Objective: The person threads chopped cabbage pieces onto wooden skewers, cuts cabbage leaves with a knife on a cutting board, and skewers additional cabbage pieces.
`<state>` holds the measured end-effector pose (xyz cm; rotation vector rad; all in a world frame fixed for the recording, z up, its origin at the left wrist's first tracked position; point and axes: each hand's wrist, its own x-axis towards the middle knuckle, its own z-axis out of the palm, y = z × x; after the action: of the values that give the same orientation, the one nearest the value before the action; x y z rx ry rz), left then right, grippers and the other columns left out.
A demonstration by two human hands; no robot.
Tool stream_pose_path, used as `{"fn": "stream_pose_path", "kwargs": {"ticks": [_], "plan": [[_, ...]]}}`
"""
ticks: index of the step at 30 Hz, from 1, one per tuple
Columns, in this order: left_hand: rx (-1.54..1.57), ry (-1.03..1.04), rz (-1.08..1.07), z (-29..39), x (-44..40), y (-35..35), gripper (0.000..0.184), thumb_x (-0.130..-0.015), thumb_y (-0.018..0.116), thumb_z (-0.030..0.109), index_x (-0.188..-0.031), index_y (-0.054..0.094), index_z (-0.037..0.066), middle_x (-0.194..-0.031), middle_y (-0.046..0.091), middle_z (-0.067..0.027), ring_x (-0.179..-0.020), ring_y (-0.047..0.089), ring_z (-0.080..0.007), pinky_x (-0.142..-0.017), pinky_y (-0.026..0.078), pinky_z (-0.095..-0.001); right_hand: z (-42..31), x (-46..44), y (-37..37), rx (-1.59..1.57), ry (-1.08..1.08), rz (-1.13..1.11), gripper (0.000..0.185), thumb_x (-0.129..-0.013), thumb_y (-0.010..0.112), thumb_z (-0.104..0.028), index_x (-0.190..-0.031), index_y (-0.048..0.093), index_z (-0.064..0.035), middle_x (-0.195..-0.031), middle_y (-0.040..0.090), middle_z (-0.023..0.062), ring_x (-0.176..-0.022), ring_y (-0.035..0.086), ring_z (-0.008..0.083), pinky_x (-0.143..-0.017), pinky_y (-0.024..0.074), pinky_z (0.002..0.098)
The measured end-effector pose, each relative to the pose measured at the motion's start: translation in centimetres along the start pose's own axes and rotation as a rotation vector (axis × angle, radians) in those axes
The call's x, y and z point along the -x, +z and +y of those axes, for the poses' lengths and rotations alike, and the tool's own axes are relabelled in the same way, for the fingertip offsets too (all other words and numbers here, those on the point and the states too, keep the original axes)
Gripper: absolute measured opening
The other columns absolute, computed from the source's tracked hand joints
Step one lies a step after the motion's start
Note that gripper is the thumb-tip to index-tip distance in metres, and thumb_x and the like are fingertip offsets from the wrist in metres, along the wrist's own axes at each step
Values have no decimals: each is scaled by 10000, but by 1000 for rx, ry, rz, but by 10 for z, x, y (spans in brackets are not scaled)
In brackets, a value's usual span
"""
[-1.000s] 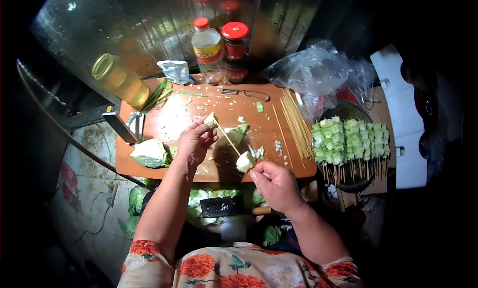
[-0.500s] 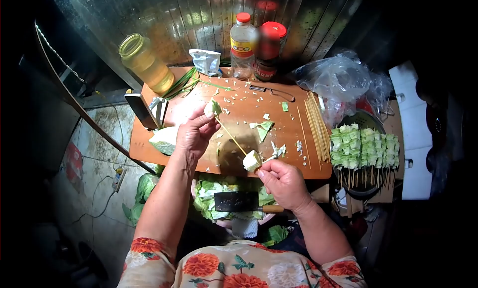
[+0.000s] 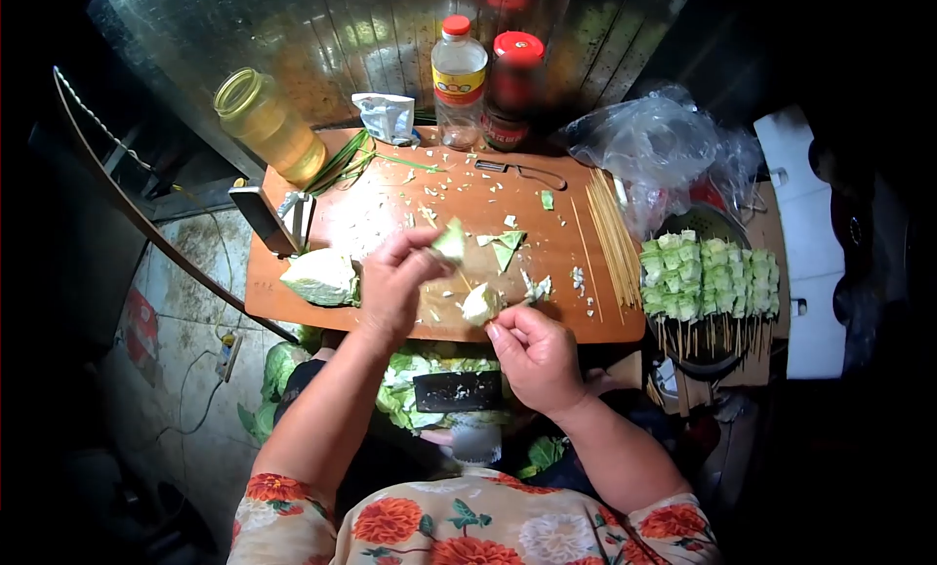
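My right hand [image 3: 539, 355] is closed around the lower end of a bamboo skewer [image 3: 465, 273], just below a pale cabbage chunk [image 3: 480, 304] threaded on it. My left hand [image 3: 398, 280] pinches a green cabbage piece [image 3: 449, 241] higher on the same skewer, slightly blurred by motion. Both hands are over the wooden board [image 3: 410, 306]. A cut cabbage head [image 3: 322, 277] lies left of my left hand. Below the board, a cleaver [image 3: 457, 391] rests on a heap of cabbage leaves [image 3: 395, 389].
Bare skewers [image 3: 613, 238] lie at the board's right, beside finished cabbage skewers [image 3: 711, 277] over a dark pan. A peeler [image 3: 522, 172], a bottle [image 3: 459, 87], a red-lidded jar [image 3: 512, 87] and a jar of yellow liquid [image 3: 273, 131] stand or lie toward the back. A phone [image 3: 264, 221] leans at left.
My left hand has moved down and right along the skewer with the cabbage piece, closer to the chunk above my right hand. The whole view has shifted slightly.
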<state>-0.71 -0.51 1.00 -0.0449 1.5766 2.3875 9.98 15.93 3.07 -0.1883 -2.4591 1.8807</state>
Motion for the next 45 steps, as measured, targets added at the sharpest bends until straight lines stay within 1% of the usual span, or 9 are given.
{"fn": "stream_pose_path", "kwargs": {"ticks": [7,18,24,31,36,38,40,42,45], "plan": [[55,-87,-141,-15,14,19,263,-884,579,94,-1117,638,-12,-971,651,-58,-893,609,-119,-819,498,-274,7,-7,-9,-47,102,28,115,-890,605,-100,-855,596,9,-627,602,64,-555,546,96,-534,441,263],[-216,-67,119,-67,-55,19,285,-896,591,62,-1178,574,29,-979,633,-54,-842,610,-130,-722,485,-260,-7,-12,-54,-295,222,154,133,-936,573,-118,-875,624,-13,-619,531,-30,-534,473,35,-501,379,194],[-1037,199,104,-117,-73,43,296,-894,634,147,-1174,618,52,-983,621,-149,-894,639,-264,-788,517,-337,-6,-6,-74,-304,235,185,134,-941,567,-117,-875,627,-17,-623,534,-29,-539,476,35,-507,384,192],[-1390,214,-13,-128,-83,58,232,-833,629,211,-1030,681,102,-991,577,-151,-1012,507,-342,-897,438,-405,1,-1,-84,-312,228,169,125,-942,571,-114,-886,616,-11,-628,535,-32,-543,482,34,-508,393,194],[-1376,296,-67,-115,-90,53,186,-807,651,184,-957,695,85,-931,629,-162,-905,577,-336,-838,476,-388,0,1,-85,-266,164,177,136,-939,577,-116,-863,606,-8,-623,535,-27,-533,487,40,-494,396,207],[-1015,-103,-24,-92,-89,54,173,-790,671,160,-922,692,50,-823,669,-171,-766,641,-329,-725,518,-352,-1,2,-85,-265,161,178,137,-939,578,-118,-863,606,-7,-624,537,-25,-532,489,41,-493,398,207],[-988,-47,13,-98,-94,35,175,-764,706,131,-889,681,11,-733,681,-148,-657,659,-259,-624,524,-316,-3,4,-84,-263,156,175,138,-938,579,-120,-864,606,-6,-626,539,-24,-532,492,42,-493,401,208],[-702,-352,-44,-99,-93,25,190,-742,732,106,-888,673,-1,-745,676,-112,-669,639,-189,-627,522,-301,-7,5,-83,-249,161,156,139,-937,582,-119,-863,606,-4,-631,545,-22,-533,496,44,-494,405,208],[-927,-224,-97,-104,-77,37,223,-760,718,137,-937,671,10,-800,689,-132,-696,656,-201,-635,530,-316,-4,5,-77,-257,145,159,138,-934,586,-115,-860,607,-1,-631,546,-20,-534,498,46,-493,406,209]]}}
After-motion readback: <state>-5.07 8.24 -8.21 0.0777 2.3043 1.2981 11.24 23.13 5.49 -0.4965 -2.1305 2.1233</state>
